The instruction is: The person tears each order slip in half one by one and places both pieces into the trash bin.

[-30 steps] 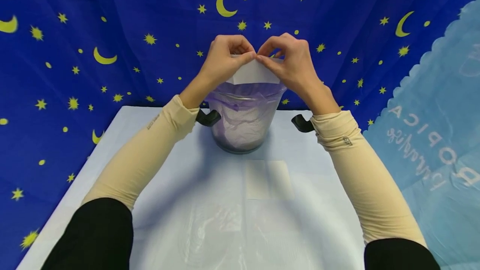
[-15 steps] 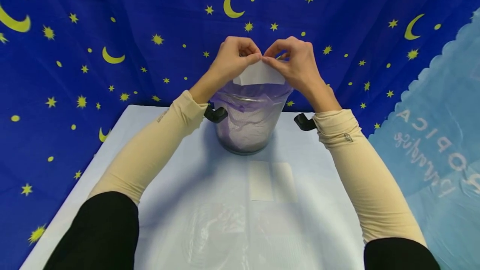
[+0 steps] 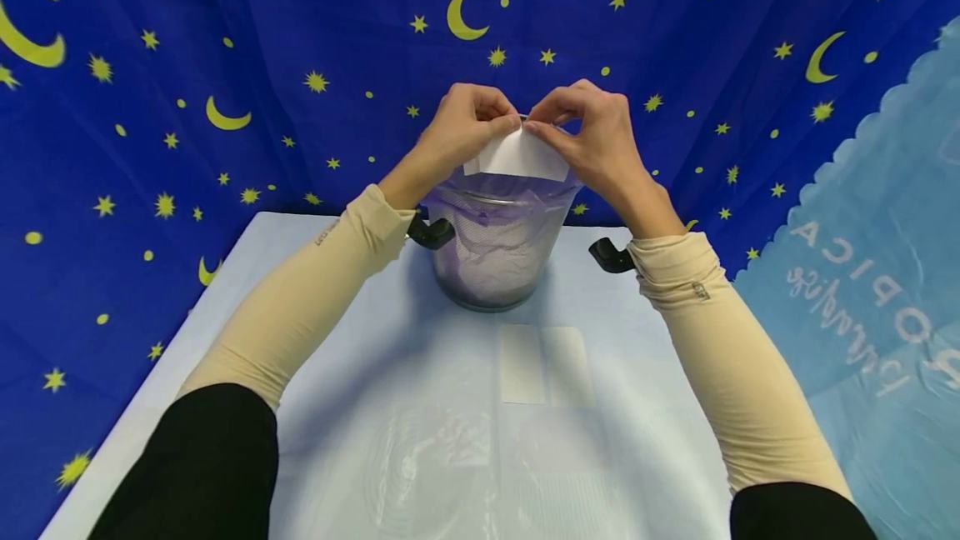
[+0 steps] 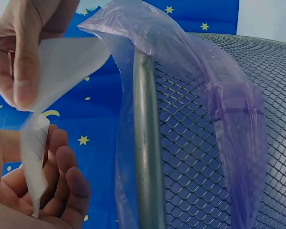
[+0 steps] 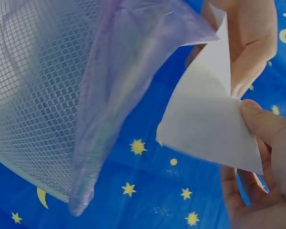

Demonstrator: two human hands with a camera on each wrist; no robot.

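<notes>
Farthest left, a dark blue curtain (image 3: 262, 40) printed with moons and stars hangs beyond the desk (image 3: 352, 440), behind its far edge. From the desk's near left corner the left sleeve (image 3: 292, 298) slants in to the left hand (image 3: 467, 125), whose thumb and forefinger are clamped on a sheet of white paper (image 3: 525, 158) at the middle of its top edge. The paper is held up over the mouth of a mesh bin (image 3: 498, 269), which stands near the middle of the desk's far edge; that height seems meant to keep the sheet above the opening and off the rim. A purple bag (image 3: 487, 184) lines the bin and folds outward over the rim, probably so that it stays spread. Nearer the front, two pale rectangles lie side by side on the desk, too faint to identify. The right hand (image 3: 596, 127) pinches the paper just beside the left, thumb against fingers, the two grips so close that each likely steadies its own half; the sheet bends between them, and I cannot tell whether it is torn there. The right sleeve (image 3: 712, 340) runs back to the desk's near right corner, beside a light blue cloth (image 3: 862, 315).
</notes>
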